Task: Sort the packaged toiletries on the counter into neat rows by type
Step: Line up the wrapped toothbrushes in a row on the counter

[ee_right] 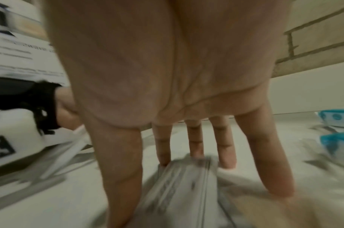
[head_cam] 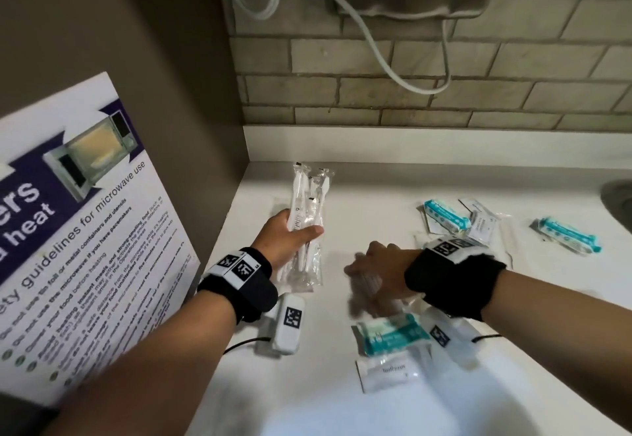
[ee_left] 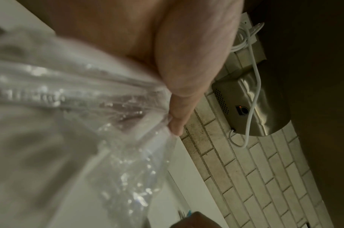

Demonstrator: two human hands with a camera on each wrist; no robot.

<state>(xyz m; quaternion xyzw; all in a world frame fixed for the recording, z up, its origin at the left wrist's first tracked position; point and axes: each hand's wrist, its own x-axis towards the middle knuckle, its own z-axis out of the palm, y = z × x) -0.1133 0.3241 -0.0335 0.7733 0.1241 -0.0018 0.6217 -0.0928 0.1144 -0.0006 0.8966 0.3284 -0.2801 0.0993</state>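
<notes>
From the head view, the left hand (head_cam: 286, 235) grips a bundle of clear-wrapped toothbrushes (head_cam: 305, 223) above the white bench (head_cam: 376, 189), close to the brown side wall. I take that bundle as the landmark. To its right, the right hand (head_cam: 376, 273) reaches down with fingers spread onto another clear packet (head_cam: 367, 281), blurred by motion. Farther right of the bundle lie teal packets (head_cam: 444, 218) and a small white sachet (head_cam: 482, 223), loosely overlapping; nearer the person than the bundle sit one more teal packet (head_cam: 393, 333) and a white sachet (head_cam: 388, 372). No rows exist yet.

From the left wrist, the thumb (ee_left: 176, 120) and palm pinch crinkled clear wrap (ee_left: 89, 100). The film looks slick, so one toothbrush could slide out of the bundle if the grip loosens while the hand shifts.

From the right wrist, the straight fingers (ee_right: 163, 154) press the tips onto the flat packet (ee_right: 182, 185), not yet curled round it. The packet may skid on the smooth bench instead of lifting, and a sweeping wrist could knock the teal packets just behind it out of place.
</notes>
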